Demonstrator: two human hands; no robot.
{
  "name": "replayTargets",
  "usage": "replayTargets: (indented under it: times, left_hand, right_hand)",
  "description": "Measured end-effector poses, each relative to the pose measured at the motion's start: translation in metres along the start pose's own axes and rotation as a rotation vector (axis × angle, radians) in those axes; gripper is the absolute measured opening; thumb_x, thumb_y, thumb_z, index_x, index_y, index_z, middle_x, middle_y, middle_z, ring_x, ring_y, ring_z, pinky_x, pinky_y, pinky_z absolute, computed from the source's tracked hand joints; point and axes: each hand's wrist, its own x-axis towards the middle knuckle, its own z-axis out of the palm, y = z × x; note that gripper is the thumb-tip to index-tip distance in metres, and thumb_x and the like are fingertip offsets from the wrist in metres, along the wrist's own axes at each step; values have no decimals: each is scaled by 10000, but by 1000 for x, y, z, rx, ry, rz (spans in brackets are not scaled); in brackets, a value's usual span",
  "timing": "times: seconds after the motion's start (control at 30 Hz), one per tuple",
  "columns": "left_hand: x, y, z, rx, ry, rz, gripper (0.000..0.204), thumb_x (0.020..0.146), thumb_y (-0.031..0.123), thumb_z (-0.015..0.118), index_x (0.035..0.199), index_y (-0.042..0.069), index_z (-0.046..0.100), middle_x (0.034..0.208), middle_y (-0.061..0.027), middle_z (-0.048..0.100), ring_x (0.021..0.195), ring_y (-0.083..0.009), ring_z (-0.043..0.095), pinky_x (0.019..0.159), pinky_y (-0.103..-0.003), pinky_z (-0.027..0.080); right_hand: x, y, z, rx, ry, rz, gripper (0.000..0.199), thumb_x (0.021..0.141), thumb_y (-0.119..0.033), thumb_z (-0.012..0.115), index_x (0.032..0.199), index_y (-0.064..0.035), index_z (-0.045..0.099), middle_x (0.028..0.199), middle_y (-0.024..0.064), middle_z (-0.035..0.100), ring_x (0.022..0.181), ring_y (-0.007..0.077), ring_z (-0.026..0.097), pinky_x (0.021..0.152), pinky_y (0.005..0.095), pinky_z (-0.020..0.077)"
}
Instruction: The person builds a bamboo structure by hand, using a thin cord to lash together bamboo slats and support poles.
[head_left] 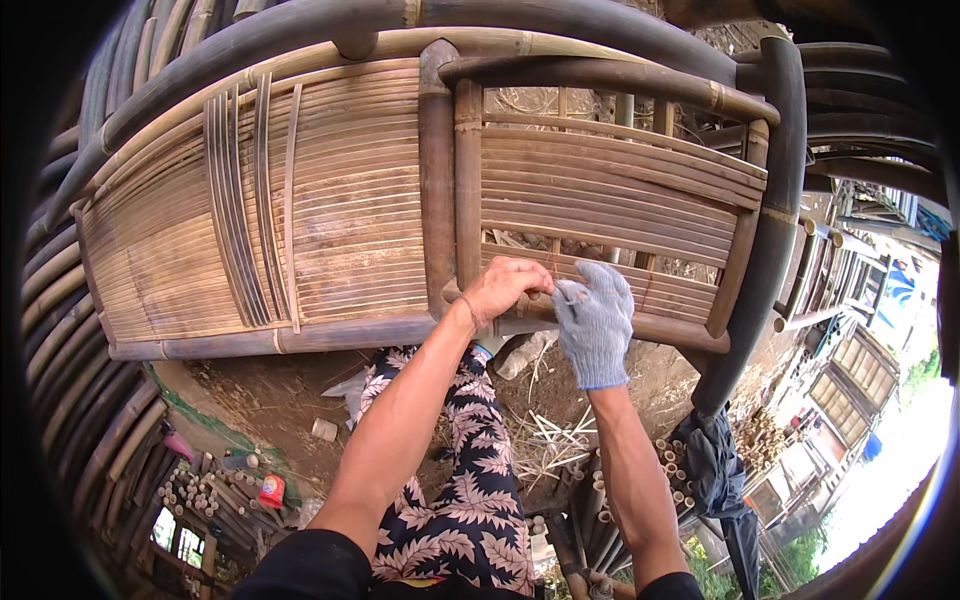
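Note:
My left hand [503, 287], bare with a band at the wrist, is closed in a pinch over the near rail of a bamboo frame panel. Right beside it, my right hand [597, 318] wears a grey knitted glove with a blue cuff; its fingers are bent in a pinch too. The fingertips of both hands nearly meet, and a thin reddish strand seems to show there. What they grip is too small to make out. Beneath them lies the panel of split bamboo slats [610, 200], with gaps between some slats, set inside thicker bamboo poles.
To the left stretches a slatted bamboo seat [350, 190] with several loose dark strips [232, 210] lying across it. A thick dark pole [780, 200] bounds the panel on the right. Bamboo offcuts [545, 440] litter the dirt floor; stacked poles [60, 300] stand at the left.

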Motion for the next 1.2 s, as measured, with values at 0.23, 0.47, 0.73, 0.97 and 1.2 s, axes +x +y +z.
replayTargets:
  times: [0.23, 0.47, 0.73, 0.97, 1.2]
  left_hand:
    - [11, -13, 15, 421, 634, 171, 562, 909, 429, 690, 1230, -27, 617, 958, -148, 714, 934, -257, 675, 868, -370, 530]
    - [-36, -8, 105, -801, -5, -158, 381, 1014, 378, 599, 1138, 18, 624, 972, -64, 684, 901, -172, 694, 832, -355, 597]
    - [-36, -7, 106, -880, 417, -147, 417, 1012, 396, 598, 1280, 77, 571, 840, -11, 581, 618, -93, 534, 554, -274, 470]
    - [-123, -65, 160, 104, 423, 170, 277, 1031, 233, 528, 1066, 7, 685, 815, -86, 638, 775, -249, 642, 732, -372, 521]
    - [-74, -41, 59, 1075, 487, 391, 890, 786, 296, 759, 1502, -18, 333, 1518, -250, 345, 1436, -387, 328, 1193, -503, 273]
  right_hand:
    - [-133, 6, -124, 645, -287, 91, 207, 920, -210, 677, 918, -2, 682, 991, 136, 688, 909, 229, 650, 831, 425, 541]
    - [-111, 60, -223, 1767, -312, -107, 218, 938, -113, 568, 791, 33, 635, 659, 101, 620, 507, 201, 617, 578, 426, 613]
    - [-206, 14, -123, 857, -1884, -23, 230, 952, -197, 586, 955, 7, 691, 813, 129, 662, 740, 194, 623, 701, 315, 508]
    - [-97, 35, -37, 1573, -615, 1597, 403, 1029, -442, 525, 1115, -56, 605, 927, 105, 694, 838, 246, 709, 768, 432, 590]
    - [26, 27, -41, 412, -58, 286, 209, 960, -223, 600, 957, -28, 678, 759, 48, 633, 690, 110, 614, 675, 294, 517]
